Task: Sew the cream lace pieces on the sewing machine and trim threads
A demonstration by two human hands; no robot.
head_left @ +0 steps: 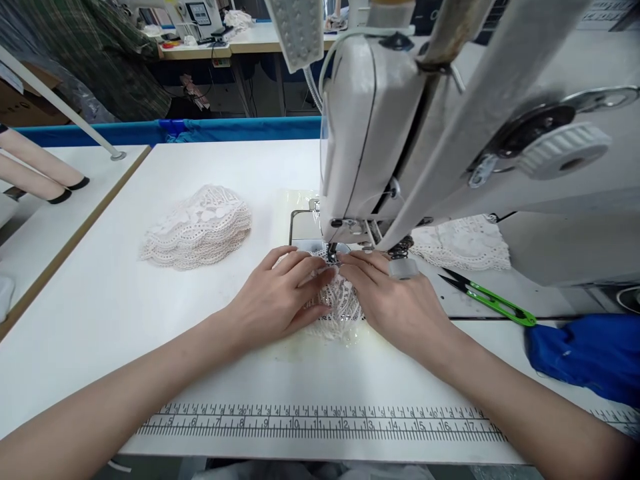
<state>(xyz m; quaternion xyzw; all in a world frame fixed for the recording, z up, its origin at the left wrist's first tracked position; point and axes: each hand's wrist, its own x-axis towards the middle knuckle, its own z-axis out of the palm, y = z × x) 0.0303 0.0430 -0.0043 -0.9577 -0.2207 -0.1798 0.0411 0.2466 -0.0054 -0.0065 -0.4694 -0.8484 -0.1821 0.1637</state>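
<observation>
Under the needle and presser foot of a white sewing machine (350,147) lies a piece of cream lace (341,303). My left hand (280,293) rests on the lace's left side, its fingers bent and a little apart, with the thumb and a fingertip near the presser foot (331,252). From the right, my right hand (395,297) presses on the lace, fingers close together and pointing at the foot. The lace edge under both hands' fingertips is partly hidden.
A lace stack (200,227) lies at the left, and more lace (463,243) behind my right hand. Green thread snips (490,298) and blue cloth (587,357) are at the right. A printed ruler (320,423) runs along the front edge. A person's plaid sleeve (115,47) shows at the back left.
</observation>
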